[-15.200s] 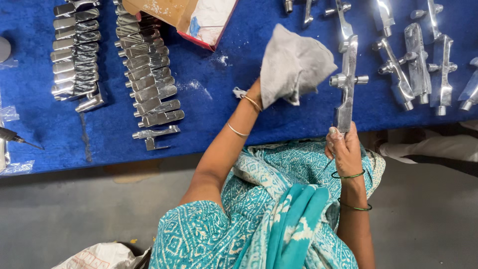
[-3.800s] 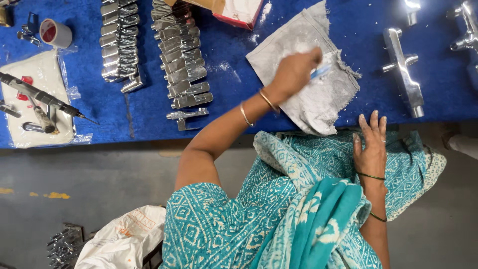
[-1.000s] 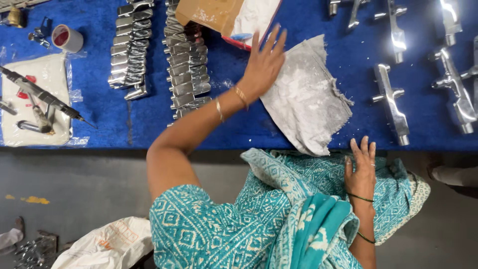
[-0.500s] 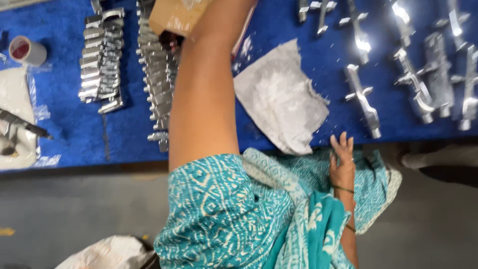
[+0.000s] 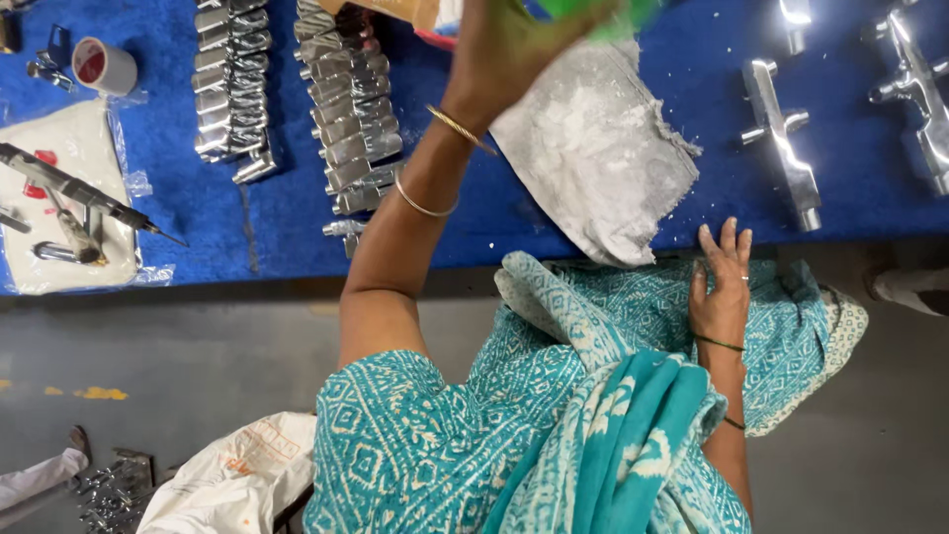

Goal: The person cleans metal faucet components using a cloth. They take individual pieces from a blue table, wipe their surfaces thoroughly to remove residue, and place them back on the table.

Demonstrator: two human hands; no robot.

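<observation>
The left hand (image 5: 519,49) grips a blurred green thing (image 5: 593,12) above the powdery grey cloth (image 5: 593,148), spread flat on the blue counter (image 5: 474,213) to catch dust. The right hand (image 5: 720,287) rests open, fingers spread, at the counter's edge, likely for support.

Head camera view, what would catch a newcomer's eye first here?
Most striking are the rows of shiny metal parts stacked on the blue table, upper left. Next, the left hand lifted at the top edge, holding something green over a grey powder-dusted cloth. The right hand lies flat on the patterned teal fabric.
</observation>
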